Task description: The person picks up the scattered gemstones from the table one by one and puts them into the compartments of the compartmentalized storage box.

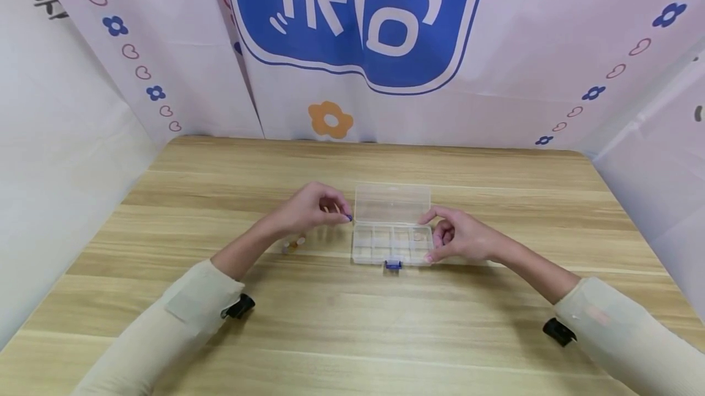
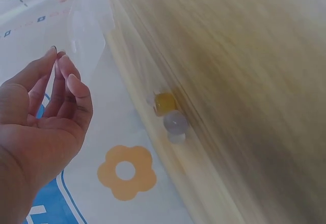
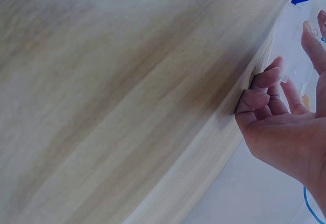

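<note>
A clear plastic compartment box (image 1: 382,253) lies on the table, its transparent lid (image 1: 392,203) swung back and a blue latch (image 1: 393,265) at the front. My left hand (image 1: 316,207) pinches a small dark blue bead-like piece (image 1: 349,217) just off the box's left side. With thumb at the front corner and index finger at the back one, my right hand (image 1: 462,235) holds the box's right end. A small round pale piece (image 1: 418,237) shows in the back right compartment. Below the left hand lie a yellow bead (image 2: 165,104) and a pale clear bead (image 2: 176,122).
The wood-grain table (image 1: 352,335) carries the box and loose beads. Behind it hangs a white cloth with a blue sign and an orange flower (image 1: 330,119). Black clips (image 1: 240,306) show at both sleeves.
</note>
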`<action>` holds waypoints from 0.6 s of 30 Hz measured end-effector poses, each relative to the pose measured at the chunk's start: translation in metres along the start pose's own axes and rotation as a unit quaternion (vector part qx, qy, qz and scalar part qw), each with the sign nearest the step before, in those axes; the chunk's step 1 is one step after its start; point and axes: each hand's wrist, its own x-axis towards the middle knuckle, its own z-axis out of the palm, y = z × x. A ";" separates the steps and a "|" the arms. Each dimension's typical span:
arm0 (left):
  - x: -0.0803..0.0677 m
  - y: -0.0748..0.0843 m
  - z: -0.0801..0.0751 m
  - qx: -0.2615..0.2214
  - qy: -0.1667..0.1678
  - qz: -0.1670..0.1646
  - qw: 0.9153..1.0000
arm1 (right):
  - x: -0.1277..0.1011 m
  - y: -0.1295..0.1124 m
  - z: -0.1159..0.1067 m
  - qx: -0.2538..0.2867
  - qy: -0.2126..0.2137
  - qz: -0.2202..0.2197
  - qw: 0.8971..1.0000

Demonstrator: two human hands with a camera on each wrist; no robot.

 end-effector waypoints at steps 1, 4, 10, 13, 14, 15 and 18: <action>0.001 0.001 0.001 -0.002 -0.002 0.003 1.000 | 0.000 0.000 0.000 0.000 0.000 0.000 1.000; 0.003 0.002 0.003 -0.005 -0.005 0.009 1.000 | 0.000 0.000 0.000 0.002 -0.002 0.000 1.000; 0.007 0.007 0.009 -0.010 -0.013 0.016 1.000 | -0.001 -0.001 0.000 0.005 -0.003 0.000 1.000; 0.009 0.008 0.011 -0.016 -0.014 0.017 1.000 | -0.001 -0.002 0.000 0.007 -0.004 -0.001 1.000; 0.010 0.008 0.012 -0.017 -0.016 0.017 1.000 | -0.001 -0.002 0.000 0.007 -0.004 -0.001 1.000; 0.011 0.009 0.014 -0.018 -0.018 0.016 1.000 | -0.001 -0.002 0.000 0.007 -0.004 -0.002 1.000; 0.013 0.009 0.017 -0.013 -0.027 0.016 0.999 | -0.001 -0.001 0.000 0.005 -0.004 -0.004 1.000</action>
